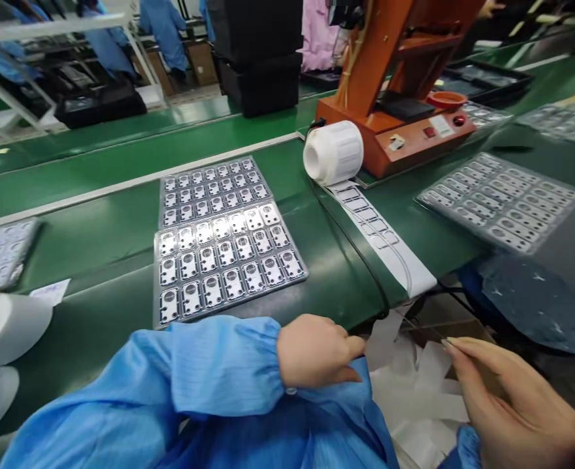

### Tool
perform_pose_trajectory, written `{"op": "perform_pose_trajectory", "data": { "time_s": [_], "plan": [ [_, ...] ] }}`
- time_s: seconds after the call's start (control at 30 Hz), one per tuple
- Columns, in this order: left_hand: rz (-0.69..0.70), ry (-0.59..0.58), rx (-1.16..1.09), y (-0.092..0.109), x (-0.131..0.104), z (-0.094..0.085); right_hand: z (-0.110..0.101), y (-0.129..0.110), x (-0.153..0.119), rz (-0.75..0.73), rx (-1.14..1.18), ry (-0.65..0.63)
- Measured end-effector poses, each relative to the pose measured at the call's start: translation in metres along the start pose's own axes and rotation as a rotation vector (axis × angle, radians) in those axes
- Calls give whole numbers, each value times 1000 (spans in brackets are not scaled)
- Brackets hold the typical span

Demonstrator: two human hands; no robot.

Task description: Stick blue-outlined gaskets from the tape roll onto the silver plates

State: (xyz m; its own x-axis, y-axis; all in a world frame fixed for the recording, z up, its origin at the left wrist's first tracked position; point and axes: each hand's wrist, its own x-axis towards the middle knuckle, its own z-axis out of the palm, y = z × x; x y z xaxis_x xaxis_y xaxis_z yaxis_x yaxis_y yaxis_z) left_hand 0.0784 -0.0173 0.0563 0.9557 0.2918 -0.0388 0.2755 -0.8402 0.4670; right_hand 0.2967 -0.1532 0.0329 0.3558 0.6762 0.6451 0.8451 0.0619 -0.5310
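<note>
My right hand is at the lower right, its thumb and forefinger pinched on a thin pointed tool that looks like tweezers. The tool points up and left, near the hanging end of a white backing strip with dark rectangular outline stickers. My left hand is held in front of my body below the table edge; forefinger and thumb are apart, with nothing visible between them. Ahead of it lies a clear tray of silver plates with round and small holes. A second such tray adjoins it behind.
The strip runs from a white roll beside an orange press machine. Another plate tray overhangs the right edge. White rolls and a tray sit at left. Discarded backing paper fills a box below. A black cable crosses the table.
</note>
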Motion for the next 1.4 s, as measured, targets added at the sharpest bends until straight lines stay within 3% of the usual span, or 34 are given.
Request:
{"op": "perform_pose_trajectory", "data": {
  "time_s": [0.1, 0.17, 0.27, 0.33, 0.4, 0.5, 0.67, 1.03, 1.4],
  "plan": [
    [-266, 63, -111, -36, -32, -36, 27, -19, 8, -159, 10, -3],
    [-391, 118, -118, -70, -41, -62, 48, -27, 9, -145, 132, -6],
    [-560, 233, -77, -125, -42, -95, 83, -35, 4, 110, 410, -37],
    [-716, 278, 120, -158, -39, -108, 107, -41, 0, 342, 586, -90],
    [-787, 286, 223, -185, -36, -114, 128, -44, -3, 496, 716, -125],
    [-811, 249, 277, -210, -34, -115, 148, -47, -4, 591, 816, -110],
    [-780, 197, 323, -224, -35, -114, 157, -44, -6, 636, 856, -85],
    [-743, 169, 385, -215, -34, -114, 156, -41, -9, 615, 848, -114],
    [-755, 304, 293, -223, -30, -109, 158, -39, -10, 641, 934, -63]
  ]
}}
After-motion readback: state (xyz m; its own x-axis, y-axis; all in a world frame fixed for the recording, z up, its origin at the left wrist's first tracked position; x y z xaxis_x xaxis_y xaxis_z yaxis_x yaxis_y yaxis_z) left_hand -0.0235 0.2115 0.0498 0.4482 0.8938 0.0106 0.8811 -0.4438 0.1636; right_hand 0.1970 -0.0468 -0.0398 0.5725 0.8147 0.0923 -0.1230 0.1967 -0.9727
